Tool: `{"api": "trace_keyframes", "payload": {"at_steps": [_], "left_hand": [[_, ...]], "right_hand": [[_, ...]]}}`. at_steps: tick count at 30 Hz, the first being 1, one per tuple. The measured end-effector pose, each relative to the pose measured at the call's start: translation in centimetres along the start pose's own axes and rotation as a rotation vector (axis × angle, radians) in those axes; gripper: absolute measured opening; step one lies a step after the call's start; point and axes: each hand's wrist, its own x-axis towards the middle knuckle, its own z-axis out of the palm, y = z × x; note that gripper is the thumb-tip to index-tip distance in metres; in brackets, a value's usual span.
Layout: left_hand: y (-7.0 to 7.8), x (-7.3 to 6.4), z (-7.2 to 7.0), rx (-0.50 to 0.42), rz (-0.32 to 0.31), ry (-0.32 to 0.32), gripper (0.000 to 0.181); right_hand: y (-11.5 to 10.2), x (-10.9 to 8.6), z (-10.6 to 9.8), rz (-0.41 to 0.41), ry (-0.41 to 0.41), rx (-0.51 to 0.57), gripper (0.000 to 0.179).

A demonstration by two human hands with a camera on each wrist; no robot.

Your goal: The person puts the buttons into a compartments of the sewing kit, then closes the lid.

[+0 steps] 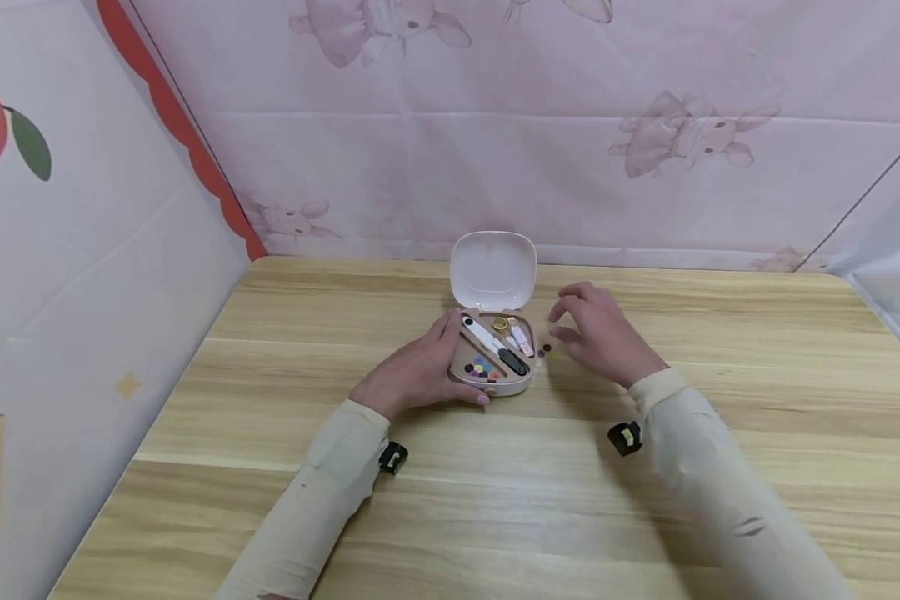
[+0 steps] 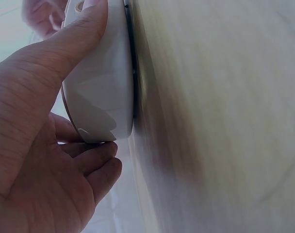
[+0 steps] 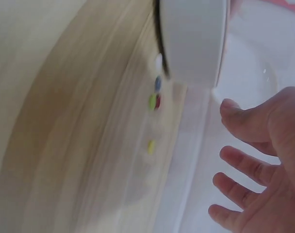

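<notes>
A small white sewing box (image 1: 512, 387) stands on the table with its lid (image 1: 492, 271) raised at the back. My left hand (image 1: 418, 367) grips its left side, the thumb along the front wall (image 2: 96, 82) and the other fingers round the far side. Inside lie a long white tool with a black end (image 1: 495, 344), a gold ring-like piece (image 1: 500, 323), a white patterned strip (image 1: 520, 337) and several coloured buttons (image 1: 480, 367). My right hand (image 1: 600, 333) hovers right of the box, fingers loosely bent and apart, nothing between them. Small dark buttons (image 1: 547, 347) lie below its fingertips.
In the right wrist view, several small coloured pieces, among them a yellow one (image 3: 151, 146) and a blue one (image 3: 158, 83), lie on the wooden table (image 1: 450, 500) beside the box. A pink printed cloth (image 1: 450, 167) hangs behind the table's back edge.
</notes>
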Motion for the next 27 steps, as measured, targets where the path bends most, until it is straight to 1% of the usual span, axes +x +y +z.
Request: {"api": "trace_keyframes", "payload": {"at_steps": [4,7,11,13,16,22,27], "left_hand": [[0.0,0.0,0.0,-0.003,0.011,0.003,0.134],[0.0,0.0,0.0,0.002,0.007,0.001,0.134],[0.0,0.0,0.0,0.002,0.006,0.003,0.133],[0.1,0.0,0.0,0.001,0.004,0.001,0.133],[0.1,-0.1,0.0,0.000,0.000,-0.003,0.133],[0.1,-0.1,0.0,0.008,0.000,-0.006,0.134],[0.1,-0.1,-0.1,0.012,0.006,-0.001,0.133]], "right_hand": [[1.2,-0.3,-0.1,0.037,-0.016,-0.033,0.012],[1.7,-0.5,0.0,0.067,-0.032,-0.061,0.012],[2.2,-0.6,0.2,0.073,-0.056,-0.118,0.009],[2.5,-0.6,0.3,0.063,-0.065,-0.139,0.010],[2.7,-0.6,0.5,0.061,-0.076,-0.153,0.014],[2.9,-0.5,0.8,0.095,-0.120,-0.155,0.026],[2.8,-0.7,0.7,0.123,-0.131,-0.152,0.027]]}}
